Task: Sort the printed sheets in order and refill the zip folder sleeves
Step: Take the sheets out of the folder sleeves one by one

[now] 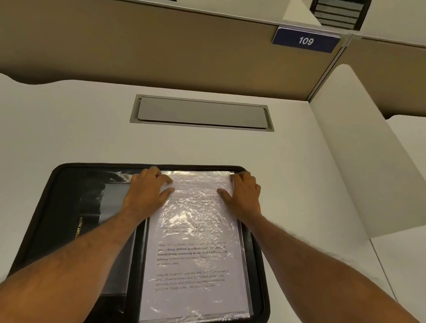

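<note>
Sleeve (196, 259) lengthwise, top far | left hand (149, 185), right hand (244, 193) at top

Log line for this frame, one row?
left hand flat on clear crinkled plastic sleeve; right hand at sleeve's top-right corner; black zip folder open on white desk

Crinkled glossy plastic sleeve (196, 212), matt desk (53, 123)

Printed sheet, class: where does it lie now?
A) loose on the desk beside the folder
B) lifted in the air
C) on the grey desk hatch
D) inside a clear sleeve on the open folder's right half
D: the printed sheet shows through the crinkled clear sleeve on the right half of the open zip folder, with the left hand and right hand at its top edge.
</note>
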Demonstrator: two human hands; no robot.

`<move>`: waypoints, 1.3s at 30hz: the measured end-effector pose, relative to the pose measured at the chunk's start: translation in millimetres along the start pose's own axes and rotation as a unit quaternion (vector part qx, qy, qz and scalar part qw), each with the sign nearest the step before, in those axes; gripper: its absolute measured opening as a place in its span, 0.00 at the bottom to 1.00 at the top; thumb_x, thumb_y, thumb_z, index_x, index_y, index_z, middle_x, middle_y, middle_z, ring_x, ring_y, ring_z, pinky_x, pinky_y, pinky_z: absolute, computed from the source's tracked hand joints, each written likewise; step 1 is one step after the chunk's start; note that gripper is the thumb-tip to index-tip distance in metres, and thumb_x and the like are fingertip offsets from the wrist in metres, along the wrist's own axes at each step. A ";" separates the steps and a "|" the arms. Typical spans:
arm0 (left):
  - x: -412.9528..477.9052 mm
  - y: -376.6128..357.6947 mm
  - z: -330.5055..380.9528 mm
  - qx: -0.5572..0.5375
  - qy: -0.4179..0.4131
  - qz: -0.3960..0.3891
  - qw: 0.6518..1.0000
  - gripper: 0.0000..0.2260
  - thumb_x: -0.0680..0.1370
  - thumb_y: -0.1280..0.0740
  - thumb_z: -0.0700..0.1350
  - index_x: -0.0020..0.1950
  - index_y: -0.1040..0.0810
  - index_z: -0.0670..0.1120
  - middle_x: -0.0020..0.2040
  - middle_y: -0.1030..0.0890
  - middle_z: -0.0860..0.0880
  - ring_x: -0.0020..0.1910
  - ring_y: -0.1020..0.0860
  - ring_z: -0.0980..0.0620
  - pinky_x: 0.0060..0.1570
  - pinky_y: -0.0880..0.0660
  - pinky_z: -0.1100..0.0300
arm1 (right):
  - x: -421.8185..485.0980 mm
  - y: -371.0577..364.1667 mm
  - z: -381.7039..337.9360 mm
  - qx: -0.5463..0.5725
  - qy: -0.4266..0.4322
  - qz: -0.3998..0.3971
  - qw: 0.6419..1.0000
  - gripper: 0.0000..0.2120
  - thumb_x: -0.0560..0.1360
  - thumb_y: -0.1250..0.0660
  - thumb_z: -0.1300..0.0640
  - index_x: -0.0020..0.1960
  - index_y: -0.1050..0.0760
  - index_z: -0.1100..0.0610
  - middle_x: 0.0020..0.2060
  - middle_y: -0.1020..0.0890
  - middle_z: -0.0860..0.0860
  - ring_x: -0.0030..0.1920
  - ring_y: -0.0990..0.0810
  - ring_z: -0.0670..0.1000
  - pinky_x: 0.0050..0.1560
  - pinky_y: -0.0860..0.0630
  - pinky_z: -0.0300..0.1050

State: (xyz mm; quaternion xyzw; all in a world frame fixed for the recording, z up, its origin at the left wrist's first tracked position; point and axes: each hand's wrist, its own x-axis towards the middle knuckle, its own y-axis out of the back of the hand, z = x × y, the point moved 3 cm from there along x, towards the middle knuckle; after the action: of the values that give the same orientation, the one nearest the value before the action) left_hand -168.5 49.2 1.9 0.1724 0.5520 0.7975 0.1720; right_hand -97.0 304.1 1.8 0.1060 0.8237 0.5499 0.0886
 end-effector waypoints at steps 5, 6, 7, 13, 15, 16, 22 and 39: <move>3.3 -2.2 4.3 -0.013 -0.015 0.009 1.000 0.06 0.78 0.31 0.50 0.50 0.18 0.49 0.52 0.24 0.50 0.52 0.26 0.49 0.52 0.33 0.50 | 0.6 -2.1 4.0 0.053 -0.001 0.017 0.998 0.19 0.75 0.30 0.47 0.63 0.23 0.54 0.61 0.28 0.51 0.63 0.32 0.53 0.62 0.40 0.48; 3.4 -2.6 4.6 -0.015 -0.017 0.008 1.000 0.06 0.78 0.32 0.50 0.50 0.18 0.49 0.53 0.24 0.50 0.53 0.26 0.49 0.53 0.33 0.50 | 0.5 -2.5 3.8 0.062 0.000 0.024 0.998 0.17 0.75 0.29 0.48 0.61 0.22 0.53 0.60 0.27 0.50 0.63 0.32 0.52 0.61 0.40 0.47; 3.6 -3.1 4.8 -0.016 -0.019 0.007 1.000 0.06 0.79 0.32 0.49 0.51 0.18 0.48 0.56 0.24 0.49 0.55 0.26 0.49 0.55 0.32 0.49 | 0.7 -2.5 3.2 0.072 0.003 0.032 0.997 0.15 0.75 0.29 0.49 0.59 0.21 0.53 0.59 0.27 0.50 0.62 0.31 0.52 0.59 0.40 0.46; 3.5 -5.6 4.3 -0.044 -0.041 -0.012 0.998 0.17 0.79 0.31 0.46 0.67 0.25 0.49 0.68 0.25 0.49 0.69 0.29 0.47 0.66 0.36 0.45 | 8.6 1.6 -6.2 0.098 0.015 0.039 0.994 0.08 0.76 0.31 0.57 0.55 0.21 0.52 0.51 0.20 0.47 0.57 0.25 0.51 0.56 0.39 0.47; 3.9 -5.4 4.7 -0.042 -0.050 -0.001 0.998 0.16 0.77 0.30 0.45 0.65 0.23 0.48 0.61 0.21 0.49 0.64 0.26 0.47 0.63 0.35 0.47 | 10.8 4.6 -7.9 0.121 0.003 0.040 0.992 0.09 0.75 0.30 0.58 0.55 0.21 0.52 0.48 0.18 0.45 0.54 0.23 0.50 0.56 0.37 0.47; 4.1 -4.6 5.0 -0.041 -0.051 0.006 0.998 0.16 0.77 0.29 0.45 0.64 0.23 0.48 0.58 0.20 0.50 0.62 0.25 0.47 0.61 0.35 0.48 | 11.1 5.8 -8.7 0.127 0.003 0.042 0.991 0.09 0.75 0.30 0.58 0.55 0.21 0.52 0.47 0.18 0.45 0.53 0.22 0.50 0.56 0.35 0.48; 15.5 0.0 4.4 -0.072 -0.029 0.002 0.997 0.14 0.77 0.29 0.48 0.61 0.21 0.50 0.48 0.22 0.54 0.52 0.25 0.51 0.57 0.36 0.50 | 22.2 19.4 -25.5 0.149 0.093 0.072 0.982 0.07 0.78 0.33 0.61 0.54 0.20 0.60 0.51 0.18 0.54 0.53 0.23 0.54 0.58 0.30 0.49; 37.3 0.4 1.8 -0.101 -0.005 -0.030 0.994 0.04 0.78 0.32 0.48 0.51 0.18 0.54 0.50 0.17 0.58 0.53 0.22 0.55 0.57 0.38 0.53 | 107.7 9.3 -65.9 -0.066 0.106 -0.387 0.913 0.10 0.72 0.25 0.63 0.53 0.18 0.62 0.48 0.14 0.57 0.37 0.19 0.46 0.43 0.21 0.39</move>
State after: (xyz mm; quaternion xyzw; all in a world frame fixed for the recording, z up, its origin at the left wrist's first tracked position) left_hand -200.6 67.8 6.0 0.1419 0.4723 0.8430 0.2149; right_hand -217.1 278.4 32.2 -0.2866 0.7664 0.5338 0.2132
